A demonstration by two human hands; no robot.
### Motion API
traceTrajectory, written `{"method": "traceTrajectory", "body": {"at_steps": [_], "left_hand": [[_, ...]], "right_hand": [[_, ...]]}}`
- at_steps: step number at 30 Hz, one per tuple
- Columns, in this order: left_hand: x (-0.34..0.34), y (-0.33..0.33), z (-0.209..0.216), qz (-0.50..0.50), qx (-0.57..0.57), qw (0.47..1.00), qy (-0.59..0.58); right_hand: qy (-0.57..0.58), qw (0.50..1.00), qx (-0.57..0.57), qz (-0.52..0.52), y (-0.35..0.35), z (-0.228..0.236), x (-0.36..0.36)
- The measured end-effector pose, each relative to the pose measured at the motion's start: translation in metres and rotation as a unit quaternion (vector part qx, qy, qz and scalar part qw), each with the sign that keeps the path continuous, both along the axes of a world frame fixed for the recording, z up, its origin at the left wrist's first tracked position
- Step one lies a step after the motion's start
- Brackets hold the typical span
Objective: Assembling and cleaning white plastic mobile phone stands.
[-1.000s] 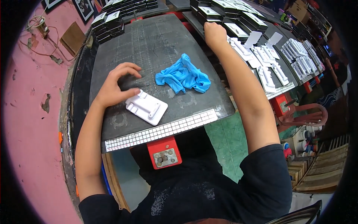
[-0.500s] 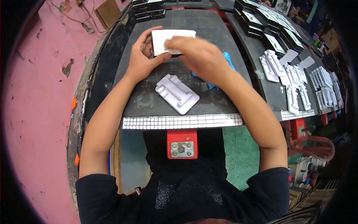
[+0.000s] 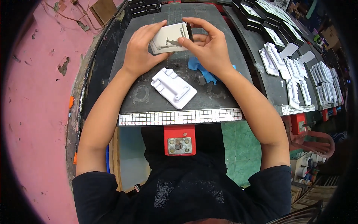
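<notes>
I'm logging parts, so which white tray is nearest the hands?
The lone white tray on the near table; the other trays sit grouped farther right.

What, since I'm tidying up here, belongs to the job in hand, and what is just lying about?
Probably in the job:
black-and-white box, held by left hand and right hand
white moulded piece, just below them
similar white pieces, at right

Probably just lying about:
blue cloth, partly hidden
brown board, upper left

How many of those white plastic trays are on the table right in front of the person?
1. The white tray lies on the dark table, between the gridded strip and the box that the left hand and right hand hold. Hands and box hide some tabletop.
</notes>
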State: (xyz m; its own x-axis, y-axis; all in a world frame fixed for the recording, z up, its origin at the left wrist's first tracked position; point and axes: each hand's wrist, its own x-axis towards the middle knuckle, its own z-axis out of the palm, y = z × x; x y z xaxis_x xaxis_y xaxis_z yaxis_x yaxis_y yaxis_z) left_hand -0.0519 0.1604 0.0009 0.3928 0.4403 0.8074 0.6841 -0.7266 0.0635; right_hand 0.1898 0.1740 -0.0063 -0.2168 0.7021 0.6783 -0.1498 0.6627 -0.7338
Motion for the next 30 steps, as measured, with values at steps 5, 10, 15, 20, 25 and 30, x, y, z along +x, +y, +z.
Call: {"method": "traceTrajectory", "body": {"at_steps": [5, 10, 15, 20, 25, 30], "left_hand": [[-0.002, 0.002, 0.002, -0.007, 0.011, 1.000, 0.001], [-0.005, 0.002, -0.001, -0.004, 0.005, 1.000, 0.016], [-0.003, 0.000, -0.004, 0.014, -0.022, 1.000, 0.011], [-0.003, 0.000, -0.004, 0.003, -0.037, 0.999, -0.017], [-0.004, 0.000, -0.004, -0.004, -0.036, 0.999, -0.028], [-0.003, -0.002, -0.006, 0.010, -0.038, 0.999, -0.030]], "right_hand": [[0.012, 0.997, -0.056, 0.057, 0.001, 0.000, 0.000], [-0.007, 1.000, 0.011, -0.009, -0.004, 0.000, -0.002], [-0.040, 0.997, 0.060, -0.039, -0.005, 0.006, 0.007], [-0.063, 0.990, 0.086, -0.088, 0.001, 0.007, 0.007], [-0.023, 0.981, 0.130, -0.144, 0.001, 0.010, 0.005], [-0.174, 0.862, 0.396, -0.264, -0.003, 0.016, 0.012]]}}
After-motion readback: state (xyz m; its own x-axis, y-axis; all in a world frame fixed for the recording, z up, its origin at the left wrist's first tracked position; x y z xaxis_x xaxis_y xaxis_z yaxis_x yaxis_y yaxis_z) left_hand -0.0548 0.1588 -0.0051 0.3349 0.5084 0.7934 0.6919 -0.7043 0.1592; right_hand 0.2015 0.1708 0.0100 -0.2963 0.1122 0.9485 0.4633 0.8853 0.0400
